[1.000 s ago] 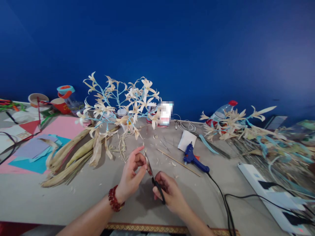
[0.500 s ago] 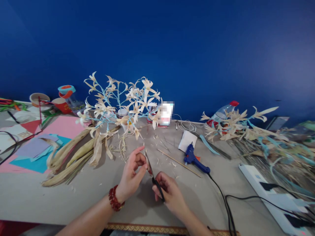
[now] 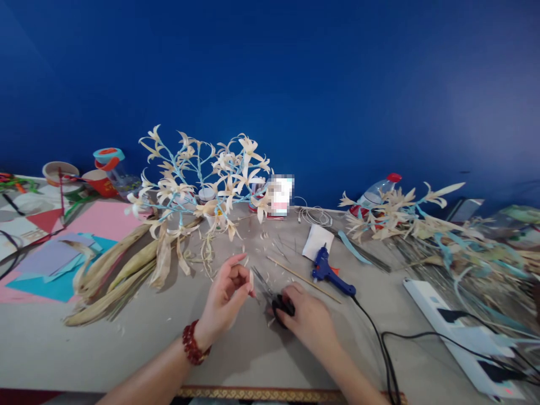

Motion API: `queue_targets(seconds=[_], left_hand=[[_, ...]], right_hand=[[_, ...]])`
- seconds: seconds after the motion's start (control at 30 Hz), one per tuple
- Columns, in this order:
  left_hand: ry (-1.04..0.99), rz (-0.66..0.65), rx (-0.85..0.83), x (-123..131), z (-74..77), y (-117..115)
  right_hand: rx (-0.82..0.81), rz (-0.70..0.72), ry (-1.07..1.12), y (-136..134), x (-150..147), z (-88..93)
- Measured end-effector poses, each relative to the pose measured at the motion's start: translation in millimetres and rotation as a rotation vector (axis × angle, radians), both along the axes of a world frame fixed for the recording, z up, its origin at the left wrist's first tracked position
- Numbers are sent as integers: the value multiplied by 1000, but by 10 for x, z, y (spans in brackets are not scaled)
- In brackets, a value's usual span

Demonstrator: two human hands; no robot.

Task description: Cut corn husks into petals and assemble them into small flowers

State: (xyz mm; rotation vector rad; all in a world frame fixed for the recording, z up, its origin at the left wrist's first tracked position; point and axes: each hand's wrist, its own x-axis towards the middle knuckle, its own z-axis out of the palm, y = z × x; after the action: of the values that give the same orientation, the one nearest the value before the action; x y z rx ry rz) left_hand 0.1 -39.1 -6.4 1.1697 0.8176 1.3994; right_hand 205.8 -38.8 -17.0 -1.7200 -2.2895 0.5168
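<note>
My left hand (image 3: pixel 230 295), with a red bead bracelet (image 3: pixel 194 343) on the wrist, pinches a small pale strip of husk (image 3: pixel 252 278) between thumb and finger. In my right hand (image 3: pixel 307 312) is a pair of scissors (image 3: pixel 282 308), gripped by its black handles, low over the table. The blades point away and to the left, just right of my left hand. Small pale trimmings are scattered around them. A thin wooden stick (image 3: pixel 304 279) and a blue glue gun (image 3: pixel 331 271) lie beyond my right hand.
Pale husk flowers (image 3: pixel 202 180) on blue stems stand at the back, with dried husks (image 3: pixel 109 275) and coloured paper (image 3: pixel 42 284) to the left. Further right are a power strip (image 3: pixel 447 332), black cords (image 3: pixel 375 326) and more husk flowers (image 3: pixel 396 211). A blue wall closes off the back.
My right hand has moved right and turned palm down, drawing the scissors away from my left hand and down towards the table. The left hand stays nearly in place, still pinching the strip.
</note>
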Motion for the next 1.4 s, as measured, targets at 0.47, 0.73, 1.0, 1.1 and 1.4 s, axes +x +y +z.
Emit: queue_targets(seconds=[0.47, 0.73, 1.0, 1.1, 1.4], left_hand=[[-244, -267, -316, -17, -28, 63], [160, -131, -182, -34, -40, 49], [756, 105, 199, 7, -51, 17], [825, 150, 225, 33, -77, 20], [902, 359, 204, -103, -83, 86]], right_hand=[[114, 497, 443, 368, -163, 479], [173, 337, 477, 336, -238, 242], [159, 247, 433, 239, -316, 174], [185, 233, 464, 214, -334, 162], [234, 147, 611, 196, -360, 127]])
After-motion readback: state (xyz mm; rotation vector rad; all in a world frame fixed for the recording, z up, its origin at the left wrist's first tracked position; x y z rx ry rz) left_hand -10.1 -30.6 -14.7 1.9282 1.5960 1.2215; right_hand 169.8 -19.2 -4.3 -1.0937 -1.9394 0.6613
